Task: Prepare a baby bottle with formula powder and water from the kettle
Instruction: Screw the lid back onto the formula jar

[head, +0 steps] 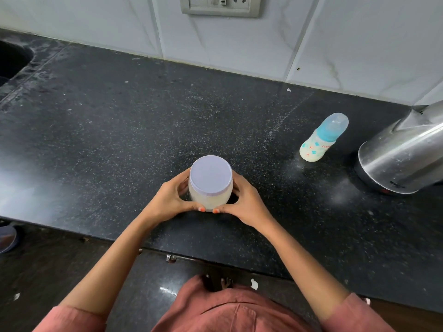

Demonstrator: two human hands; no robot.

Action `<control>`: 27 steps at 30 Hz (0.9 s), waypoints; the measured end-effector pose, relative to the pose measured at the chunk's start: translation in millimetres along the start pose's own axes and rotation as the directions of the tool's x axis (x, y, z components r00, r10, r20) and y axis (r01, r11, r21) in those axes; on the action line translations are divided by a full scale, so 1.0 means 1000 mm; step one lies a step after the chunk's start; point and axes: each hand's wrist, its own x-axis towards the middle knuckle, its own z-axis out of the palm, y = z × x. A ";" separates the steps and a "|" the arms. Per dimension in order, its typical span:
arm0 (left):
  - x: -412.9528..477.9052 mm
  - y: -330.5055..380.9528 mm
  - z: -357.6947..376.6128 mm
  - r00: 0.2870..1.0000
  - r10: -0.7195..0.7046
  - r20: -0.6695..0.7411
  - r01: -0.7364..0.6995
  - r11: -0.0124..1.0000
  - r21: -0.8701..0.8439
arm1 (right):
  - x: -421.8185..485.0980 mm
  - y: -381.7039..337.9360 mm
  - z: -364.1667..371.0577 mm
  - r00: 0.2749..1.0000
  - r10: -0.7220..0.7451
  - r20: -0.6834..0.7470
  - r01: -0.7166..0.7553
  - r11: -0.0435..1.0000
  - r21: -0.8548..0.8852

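Note:
A clear jar of pale formula powder [210, 188] with a lilac lid stands upright on the black counter [107, 130], near its front edge. My left hand [171, 200] grips the jar's left side and my right hand [242, 202] grips its right side, thumbs meeting in front. The baby bottle [322, 138], capped with a blue collar and clear cover and holding pale milky content, stands to the right and further back. A steel kettle [402, 154] sits on its base at the far right.
A sink [12, 61] is set into the counter at the far left. A socket panel [220, 6] is on the tiled wall behind. Drawer handles [171, 258] show below the counter edge.

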 end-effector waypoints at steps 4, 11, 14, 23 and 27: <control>0.021 0.010 -0.002 1.000 0.013 0.021 -0.013 1.000 -0.001 | 0.015 -0.002 -0.011 0.999 -0.008 -0.031 0.008 1.000 0.017; 0.087 0.025 -0.005 0.996 0.051 0.072 -0.050 0.999 -0.014 | 0.055 -0.010 -0.047 0.995 0.009 -0.096 0.002 0.994 0.110; 0.117 0.030 -0.004 0.995 0.046 0.093 -0.043 0.999 -0.030 | 0.074 -0.010 -0.062 0.991 0.021 -0.134 -0.004 0.992 0.126; 0.173 0.033 0.001 0.994 0.048 0.095 -0.044 0.998 -0.039 | 0.121 -0.004 -0.090 0.987 0.077 -0.140 -0.069 0.996 0.059; 0.183 0.037 0.003 0.995 0.056 0.081 -0.053 0.998 -0.032 | 0.133 0.000 -0.095 0.988 0.088 -0.129 -0.082 0.995 0.051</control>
